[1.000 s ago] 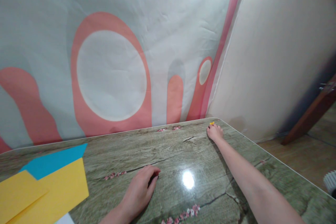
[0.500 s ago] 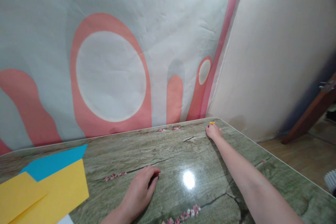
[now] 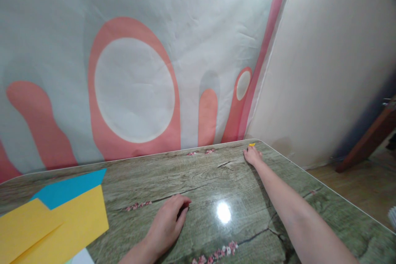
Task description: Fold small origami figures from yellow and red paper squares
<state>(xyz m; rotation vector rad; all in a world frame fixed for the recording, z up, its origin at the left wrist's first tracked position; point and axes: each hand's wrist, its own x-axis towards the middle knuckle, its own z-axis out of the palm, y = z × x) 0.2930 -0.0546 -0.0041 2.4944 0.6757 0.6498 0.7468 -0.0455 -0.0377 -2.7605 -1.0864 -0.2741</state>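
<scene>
Head view: compared with half a second ago, the scene sits slightly farther right in the frame, and the small yellow piece beyond your right hand now shows as a short wedge instead of a thin sliver. That piece is at the far right corner of the wood-patterned table, just past your fingers. Your right arm stretches out to it, with the fingers bunched close together; they are too small and partly hidden to tell whether they grip the piece or only touch it. Your left hand has kept its pose near the middle of the table, fingers loosely curled, a gap between thumb and forefinger, nothing visible in its hold. Well to its left lie overlapping yellow paper and blue paper, with a corner of a white sheet at the bottom edge. Behind the table's far edge hangs a grey backdrop with coral shapes, close beyond the yellow piece. A pale wall rises on the right, and a bright reflection glares between your arms.
</scene>
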